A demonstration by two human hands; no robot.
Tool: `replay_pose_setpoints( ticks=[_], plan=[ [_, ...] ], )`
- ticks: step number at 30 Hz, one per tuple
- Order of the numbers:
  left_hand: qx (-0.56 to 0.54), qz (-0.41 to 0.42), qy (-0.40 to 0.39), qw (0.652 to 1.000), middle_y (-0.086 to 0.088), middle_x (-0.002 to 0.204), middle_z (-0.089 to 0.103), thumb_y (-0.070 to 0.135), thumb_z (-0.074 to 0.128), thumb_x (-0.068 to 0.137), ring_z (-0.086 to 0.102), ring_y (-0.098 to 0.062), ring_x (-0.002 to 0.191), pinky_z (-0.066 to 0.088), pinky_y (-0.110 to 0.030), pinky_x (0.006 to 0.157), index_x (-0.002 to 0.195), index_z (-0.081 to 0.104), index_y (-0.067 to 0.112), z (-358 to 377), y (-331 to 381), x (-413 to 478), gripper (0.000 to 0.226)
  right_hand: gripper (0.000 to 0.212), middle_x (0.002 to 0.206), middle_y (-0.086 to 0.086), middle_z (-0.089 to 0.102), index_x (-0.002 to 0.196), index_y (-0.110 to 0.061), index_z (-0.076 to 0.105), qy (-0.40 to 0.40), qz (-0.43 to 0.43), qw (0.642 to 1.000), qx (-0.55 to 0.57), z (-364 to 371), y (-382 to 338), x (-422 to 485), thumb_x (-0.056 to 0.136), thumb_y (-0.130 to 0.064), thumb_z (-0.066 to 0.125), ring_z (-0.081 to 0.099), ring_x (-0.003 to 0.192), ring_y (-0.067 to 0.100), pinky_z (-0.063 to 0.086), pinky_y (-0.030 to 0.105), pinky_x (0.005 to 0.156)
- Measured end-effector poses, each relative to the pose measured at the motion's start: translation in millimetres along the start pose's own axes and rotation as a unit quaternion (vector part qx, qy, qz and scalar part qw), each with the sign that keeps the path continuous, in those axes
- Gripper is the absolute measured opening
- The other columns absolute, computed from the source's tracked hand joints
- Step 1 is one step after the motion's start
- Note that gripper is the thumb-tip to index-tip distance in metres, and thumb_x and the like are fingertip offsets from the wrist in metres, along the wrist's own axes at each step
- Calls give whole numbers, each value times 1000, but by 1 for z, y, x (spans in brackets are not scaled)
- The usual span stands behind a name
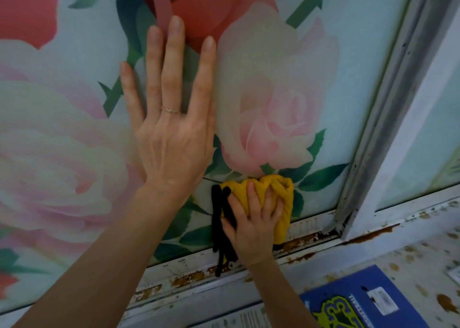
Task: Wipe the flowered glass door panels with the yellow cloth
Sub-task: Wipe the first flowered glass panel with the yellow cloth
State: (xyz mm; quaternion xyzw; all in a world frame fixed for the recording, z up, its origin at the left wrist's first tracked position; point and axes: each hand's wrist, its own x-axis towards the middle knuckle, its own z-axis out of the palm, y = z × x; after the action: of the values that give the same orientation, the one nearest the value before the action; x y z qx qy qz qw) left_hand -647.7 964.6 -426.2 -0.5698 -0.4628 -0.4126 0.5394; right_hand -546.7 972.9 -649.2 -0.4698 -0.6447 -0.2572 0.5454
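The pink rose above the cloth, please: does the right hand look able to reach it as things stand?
Probably yes: the right hand holds the yellow cloth just below the pink rose, nothing between.

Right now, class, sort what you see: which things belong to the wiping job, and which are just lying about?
In the job: yellow cloth; right hand gripping it; left hand flat on the flowered glass panel.
Lying about: blue printed packet; printed paper, both below the rusty door track.
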Motion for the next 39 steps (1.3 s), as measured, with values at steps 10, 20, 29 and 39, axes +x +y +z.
replay_pose_setpoints(
  ticks=[10, 20, 29, 39],
  plan=[
    [32, 57, 24, 998, -20, 150, 47, -5, 74, 80, 42, -35, 142, 26, -57, 117, 149, 49, 17, 4, -11, -8, 77, 40, 161, 7, 19, 143, -26, 32, 42, 18, 999, -5, -1, 48, 16, 107, -43, 32, 21, 150, 37, 6, 49, 124],
    [39, 36, 34, 998, -21, 145, 54, -6, 72, 82, 48, -36, 136, 31, -59, 114, 145, 55, 19, 4, -6, -2, 70, 61, 152, 37, 35, 151, 6, 34, 159, 288, 944, -8, -8, 40, 59, 111, -38, 22, 25, 146, 40, 6, 34, 127],
    [27, 28, -3, 999, -24, 144, 53, -1, 54, 101, 46, -38, 136, 32, -60, 113, 145, 55, 16, -9, -36, -15, 48, 45, 161, 4, 18, 152, -33, 28, 12, -6, 998, 53, -6, -34, 47, 109, -46, 36, -3, 158, 28, 6, 55, 124],
    [19, -11, 6, 1000, -27, 144, 52, -2, 54, 101, 43, -39, 137, 29, -59, 115, 144, 54, 11, -19, -67, -39, 45, 42, 152, 3, 39, 143, -39, 47, 21, -68, 996, 62, 0, -75, 56, 103, -39, 58, 8, 157, 26, 13, 55, 122]
  ],
)
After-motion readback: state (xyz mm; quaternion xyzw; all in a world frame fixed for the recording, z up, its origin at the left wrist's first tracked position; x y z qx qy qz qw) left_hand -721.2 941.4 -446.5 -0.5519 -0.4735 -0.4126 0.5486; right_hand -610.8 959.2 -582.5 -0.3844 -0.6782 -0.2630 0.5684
